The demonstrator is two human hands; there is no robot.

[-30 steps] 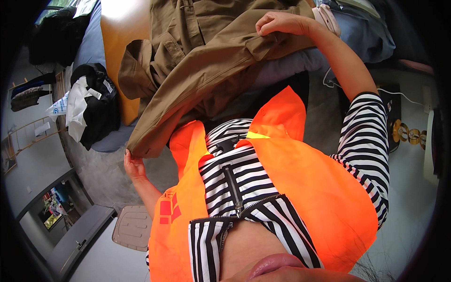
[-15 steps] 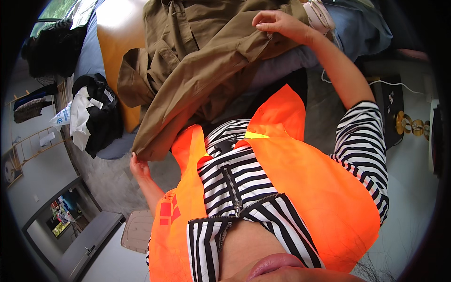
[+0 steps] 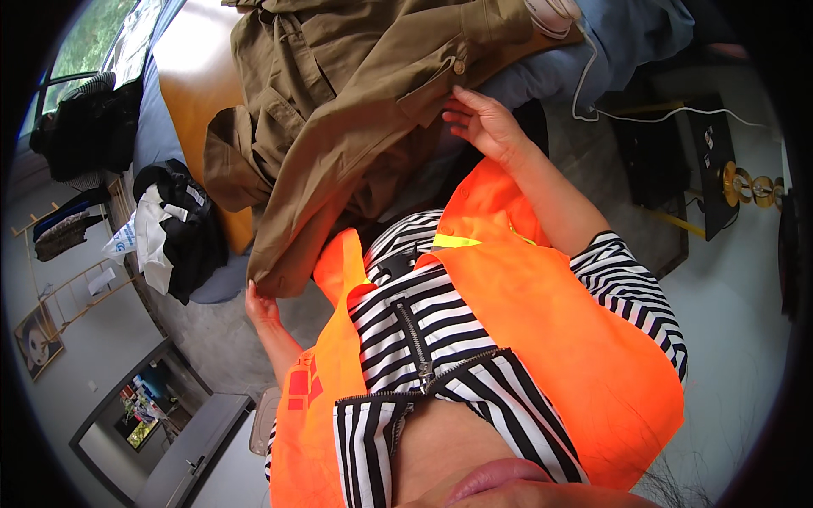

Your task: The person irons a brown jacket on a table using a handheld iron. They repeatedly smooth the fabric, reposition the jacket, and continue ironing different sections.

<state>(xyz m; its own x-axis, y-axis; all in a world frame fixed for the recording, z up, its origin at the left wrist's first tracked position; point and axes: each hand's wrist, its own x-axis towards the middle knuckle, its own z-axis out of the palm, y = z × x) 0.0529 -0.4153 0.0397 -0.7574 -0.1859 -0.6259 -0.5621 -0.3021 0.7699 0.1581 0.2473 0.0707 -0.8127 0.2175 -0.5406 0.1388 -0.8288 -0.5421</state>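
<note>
A brown coat [image 3: 339,135] lies spread in front of me, one sleeve [image 3: 318,190] stretched diagonally toward my left. My left hand [image 3: 265,306] pinches the near lower end of that sleeve, its thumb and fingers partly hidden by the fabric. Beside the coat's right edge, just below a button [image 3: 458,66], is my right hand [image 3: 489,125]. Its fingers are slightly bent and apart, and the uppermost fingertip is at the cloth's edge; I cannot tell whether it touches. At the far right of the coat sits a white corded appliance [image 3: 555,15], only partly in view.
The coat lies over a tan board [image 3: 190,102] and blue cloth [image 3: 605,51]. A white cord [image 3: 584,72] trails off to the right. Black and white garments [image 3: 182,224] are heaped on the left. A black stand [image 3: 707,169] with gold rings is at right.
My right hand has come off the upper right of the coat and moved down toward me, uncovering the button. The left hand keeps its pinch on the sleeve end.
</note>
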